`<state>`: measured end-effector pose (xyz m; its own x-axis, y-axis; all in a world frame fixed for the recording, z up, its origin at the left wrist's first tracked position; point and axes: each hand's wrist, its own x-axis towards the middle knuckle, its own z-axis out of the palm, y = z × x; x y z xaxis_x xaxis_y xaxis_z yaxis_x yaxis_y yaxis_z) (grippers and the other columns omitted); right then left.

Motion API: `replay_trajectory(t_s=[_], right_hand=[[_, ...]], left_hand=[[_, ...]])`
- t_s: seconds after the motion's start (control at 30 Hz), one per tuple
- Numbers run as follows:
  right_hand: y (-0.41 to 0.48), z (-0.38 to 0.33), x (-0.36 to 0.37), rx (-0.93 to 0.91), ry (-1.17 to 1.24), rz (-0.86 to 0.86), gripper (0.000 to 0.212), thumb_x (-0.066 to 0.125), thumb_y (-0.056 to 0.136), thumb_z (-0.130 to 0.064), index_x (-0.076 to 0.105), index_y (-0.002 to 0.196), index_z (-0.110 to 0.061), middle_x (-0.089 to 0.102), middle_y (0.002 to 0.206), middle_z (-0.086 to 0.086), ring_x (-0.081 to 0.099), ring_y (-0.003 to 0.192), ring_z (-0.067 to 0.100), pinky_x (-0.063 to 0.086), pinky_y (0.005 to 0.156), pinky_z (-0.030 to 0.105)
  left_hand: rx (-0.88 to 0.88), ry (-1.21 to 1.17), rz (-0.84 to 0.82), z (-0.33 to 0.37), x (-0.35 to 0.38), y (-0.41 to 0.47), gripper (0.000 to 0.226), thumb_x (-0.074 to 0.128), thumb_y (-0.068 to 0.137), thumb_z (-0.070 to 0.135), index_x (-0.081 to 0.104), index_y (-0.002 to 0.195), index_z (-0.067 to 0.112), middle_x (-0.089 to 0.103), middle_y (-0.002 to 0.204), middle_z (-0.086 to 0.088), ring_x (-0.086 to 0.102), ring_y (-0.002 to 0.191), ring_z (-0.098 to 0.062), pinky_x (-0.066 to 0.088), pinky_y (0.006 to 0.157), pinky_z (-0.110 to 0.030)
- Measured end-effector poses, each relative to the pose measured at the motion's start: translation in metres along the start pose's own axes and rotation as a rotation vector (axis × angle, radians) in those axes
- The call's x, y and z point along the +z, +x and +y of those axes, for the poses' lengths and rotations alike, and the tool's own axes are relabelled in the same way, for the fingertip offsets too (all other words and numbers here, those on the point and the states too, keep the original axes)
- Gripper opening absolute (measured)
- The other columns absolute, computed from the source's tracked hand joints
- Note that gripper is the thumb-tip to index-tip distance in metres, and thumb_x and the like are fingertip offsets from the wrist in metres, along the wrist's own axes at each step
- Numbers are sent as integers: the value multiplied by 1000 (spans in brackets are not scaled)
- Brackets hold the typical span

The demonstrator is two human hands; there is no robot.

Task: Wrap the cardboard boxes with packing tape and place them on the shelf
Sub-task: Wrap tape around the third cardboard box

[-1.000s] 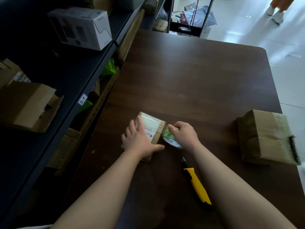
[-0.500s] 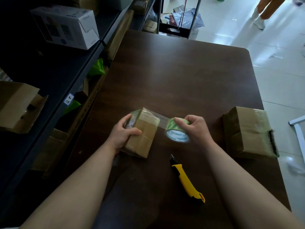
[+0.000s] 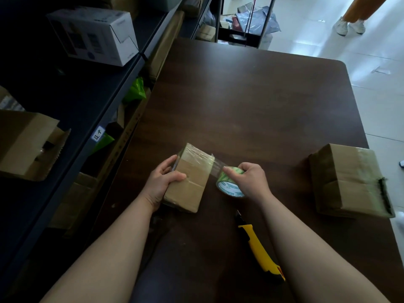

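A small cardboard box [image 3: 190, 182] lies on the dark wooden table [image 3: 251, 106]. My left hand [image 3: 162, 182] grips its left side, thumb on top. My right hand [image 3: 249, 180] holds a roll of clear packing tape [image 3: 229, 184] just right of the box. A clear strip of tape runs from the roll to the box's far end, which shines with tape. A larger taped cardboard box [image 3: 349, 182] rests at the table's right edge. The dark shelf [image 3: 72, 101] runs along the left.
A yellow utility knife [image 3: 260, 250] lies on the table between my forearms. On the shelf sit a white box [image 3: 94, 33] and an open cardboard box [image 3: 26, 145]. A cart [image 3: 244, 22] stands beyond the table, and a person's legs [image 3: 349, 20] show at the far right.
The small box was flat under my left palm; now my left hand grips its side and has turned it. My right hand has drawn the roll away, stretching tape from the box.
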<state>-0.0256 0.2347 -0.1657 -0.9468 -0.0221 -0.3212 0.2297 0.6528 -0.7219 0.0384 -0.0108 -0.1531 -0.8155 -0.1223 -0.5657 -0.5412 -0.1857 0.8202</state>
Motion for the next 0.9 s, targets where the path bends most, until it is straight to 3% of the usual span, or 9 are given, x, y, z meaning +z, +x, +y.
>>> replay_trajectory(t_s=[0.17, 0.3, 0.4, 0.5, 0.63, 0.73, 0.83, 0.9], right_hand=[[7, -7, 6, 1, -93, -32, 42, 70, 76, -63, 60, 65, -23, 63, 63, -8, 60, 60, 8, 37, 47, 25], [7, -17, 14, -7, -165, -51, 45, 63, 78, -66, 60, 65, -23, 63, 64, -7, 61, 64, 11, 37, 49, 27], [4, -29, 24, -24, -179, -59, 51, 57, 79, -70, 60, 67, -21, 62, 65, -6, 61, 68, 15, 37, 53, 30], [2, -35, 29, -34, -112, -83, 53, 51, 84, -68, 58, 66, -19, 59, 63, -5, 58, 66, 16, 35, 53, 31], [3, -32, 30, -75, -81, -137, 38, 50, 94, -46, 60, 70, -18, 58, 66, -5, 57, 70, 18, 36, 56, 31], [1, -25, 25, -77, -11, -164, 41, 55, 94, -44, 62, 71, -11, 57, 63, -5, 54, 63, 16, 38, 57, 31], [-5, -26, 6, -137, 193, -112, 55, 64, 90, -46, 55, 64, 2, 47, 54, -2, 43, 52, 12, 33, 51, 30], [-6, -33, -16, -196, 311, -52, 50, 68, 89, -40, 52, 57, -5, 43, 51, -5, 39, 49, 10, 30, 48, 28]], left_hand=[[-25, -10, -31, 0, -6, 2, 94, 79, 50, 33, 47, 138, 33, 58, 128, -10, 61, 111, -29, 54, 86, -43], [-48, 62, -11, 5, -14, -1, 77, 75, 63, 29, 49, 135, 37, 52, 135, -9, 57, 114, -27, 50, 93, -46], [55, 404, 148, 17, -18, -3, 66, 68, 78, 26, 44, 138, 42, 45, 143, -2, 49, 118, -19, 48, 89, -42], [240, 835, 328, 32, -10, -4, 73, 65, 78, 35, 35, 144, 40, 36, 150, 2, 37, 134, -22, 34, 108, -49], [190, 1230, 263, 21, 20, -9, 120, 71, 63, 65, 0, 152, 30, 21, 157, -5, 28, 140, -29, 28, 109, -49], [167, 1195, 320, 18, 24, -6, 120, 77, 65, 53, -4, 152, 33, 23, 154, -8, 31, 138, -30, 32, 107, -48], [164, 865, 254, 26, 19, -2, 112, 82, 64, 38, 12, 152, 35, 28, 149, -4, 41, 128, -24, 40, 97, -37], [198, 617, 203, 29, 20, -1, 104, 86, 61, 29, 28, 147, 38, 34, 142, -2, 43, 119, -18, 40, 88, -31]])
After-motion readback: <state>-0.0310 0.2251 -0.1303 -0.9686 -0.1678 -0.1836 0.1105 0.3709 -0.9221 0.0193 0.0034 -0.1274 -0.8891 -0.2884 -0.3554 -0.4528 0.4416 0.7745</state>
